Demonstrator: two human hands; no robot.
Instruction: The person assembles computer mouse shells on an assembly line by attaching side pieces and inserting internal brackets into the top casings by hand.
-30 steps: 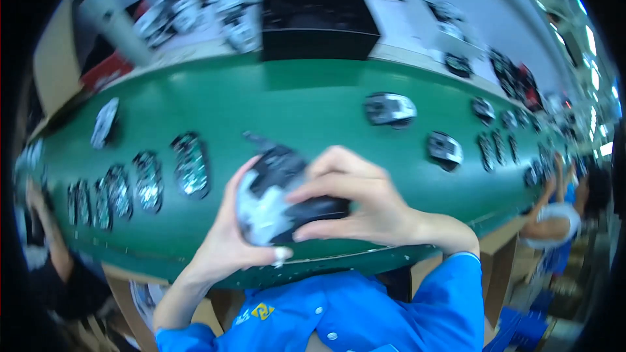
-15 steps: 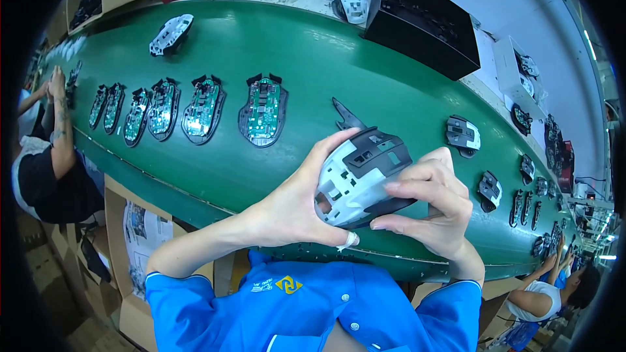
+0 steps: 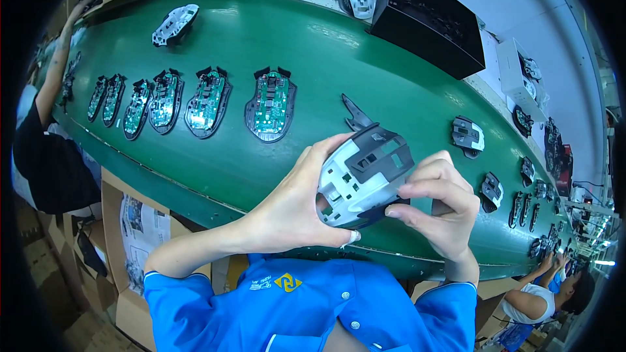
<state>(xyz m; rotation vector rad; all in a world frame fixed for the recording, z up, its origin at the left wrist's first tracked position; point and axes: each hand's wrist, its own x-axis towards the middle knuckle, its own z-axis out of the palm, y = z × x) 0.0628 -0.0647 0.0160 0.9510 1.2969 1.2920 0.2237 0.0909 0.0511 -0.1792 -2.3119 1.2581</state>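
A black-and-white computer mouse shell (image 3: 365,169), full of square cut-outs, is tilted in front of me above the green bench. My left hand (image 3: 297,202) wraps round its left side, with a white wrapping on the thumb tip. At the shell's lower right edge, my right hand (image 3: 443,205) pinches a dark side piece between thumb and forefinger; the fingers partly hide it. A pointed black plastic piece (image 3: 355,112) shows just beyond the shell's far edge; whether it touches the shell, I cannot tell.
Several mouse bases with green circuit boards (image 3: 270,107) stand in a row on the green bench (image 3: 313,58), at left. A white shell (image 3: 175,25) lies behind them. More shells (image 3: 467,135) sit at right. A black box (image 3: 427,23) of dark parts stands at the far edge. Co-workers are at both sides.
The shell has turned slightly in my left hand, and my right fingertips have shifted a little right along its edge. At left, a co-worker's arm now reaches up toward a box.
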